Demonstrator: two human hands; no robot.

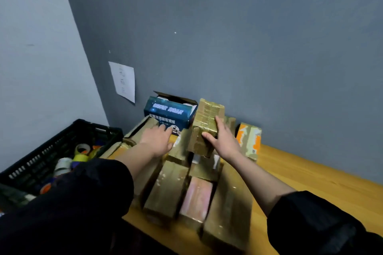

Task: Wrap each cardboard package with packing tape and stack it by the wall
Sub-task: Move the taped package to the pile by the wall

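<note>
Taped cardboard package (207,126): held raised above pile of wrapped packages (165,188), near grey wall (248,47). Right hand (222,137) grasps it, thumb on near face, fingers along right side. Left hand (158,137) released, fingers extended, resting against blue printed box (170,113), which stands at wall with top flap open. Orange-and-white package (249,141) lies right of pile on wooden worktop (310,178). Black crate (41,161) at left holds tape rolls (83,151). Paper sheet (122,80) stuck on wall.
</note>
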